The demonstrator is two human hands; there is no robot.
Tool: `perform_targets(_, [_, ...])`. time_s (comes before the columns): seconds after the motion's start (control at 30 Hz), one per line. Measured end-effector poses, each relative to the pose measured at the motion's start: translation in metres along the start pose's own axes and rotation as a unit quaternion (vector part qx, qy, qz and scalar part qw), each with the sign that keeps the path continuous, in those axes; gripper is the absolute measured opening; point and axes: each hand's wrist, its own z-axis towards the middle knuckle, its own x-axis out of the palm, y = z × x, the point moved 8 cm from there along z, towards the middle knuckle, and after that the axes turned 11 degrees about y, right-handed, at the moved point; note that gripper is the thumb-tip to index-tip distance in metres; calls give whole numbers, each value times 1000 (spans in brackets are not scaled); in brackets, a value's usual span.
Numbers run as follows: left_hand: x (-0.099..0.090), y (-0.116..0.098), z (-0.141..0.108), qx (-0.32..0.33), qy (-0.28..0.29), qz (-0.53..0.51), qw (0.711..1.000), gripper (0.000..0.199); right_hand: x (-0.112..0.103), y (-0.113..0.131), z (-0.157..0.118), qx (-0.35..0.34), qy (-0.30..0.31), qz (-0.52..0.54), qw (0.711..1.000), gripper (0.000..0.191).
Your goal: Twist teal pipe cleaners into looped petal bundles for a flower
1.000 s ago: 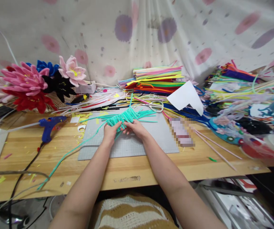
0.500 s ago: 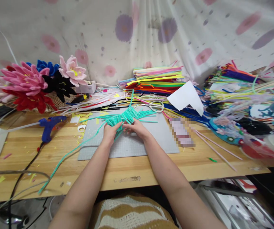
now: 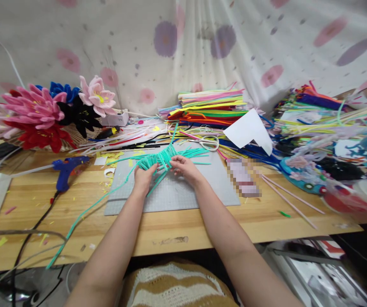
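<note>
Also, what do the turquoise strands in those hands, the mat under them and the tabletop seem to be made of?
Turquoise strands: probably fuzzy chenille stems, matte; they hold bends.
Mat: likely plastic or rubber, dull grey, thin and flat with a printed grid.
Tabletop: wood or wood-look laminate, smooth; pale boards with visible grain.

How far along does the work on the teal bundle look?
Partway, it seems. Done: many teal strands are already gathered into a thick bundle. In hand: the left hand grips the bundle, and the right hand has its fingers at the right side. Probably left: the long strand trailing loose over the wooden table, and perhaps the ends sticking out.
</note>
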Motion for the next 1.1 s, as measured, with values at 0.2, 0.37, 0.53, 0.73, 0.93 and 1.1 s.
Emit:
perform_targets(0.2, [10, 1, -3, -20, 23, -40, 999, 20, 6, -3, 4, -11, 19, -27, 999, 39])
perform_targets(0.37, [10, 2, -4, 3, 3, 1, 1000, 27, 14, -8, 7, -7, 33, -65, 997, 38])
perform_targets(0.53, [9, 6, -4, -1, 1, 81, 997, 31, 19, -9, 7, 5, 15, -128, 992, 31])
perform_targets(0.73, [-1, 3, -3, 7, -48, 97, 994, 26, 21, -6, 4, 13, 28, -91, 995, 39])
perform_targets(0.93, [4, 3, -3, 1, -22, -47, 999, 25, 18, 0, 2, -9, 37, -18, 999, 41])
perform_targets(1.1, [7, 9, -5, -36, -16, -96, 995, 28, 19, -5, 3, 6, 28, -30, 999, 39])
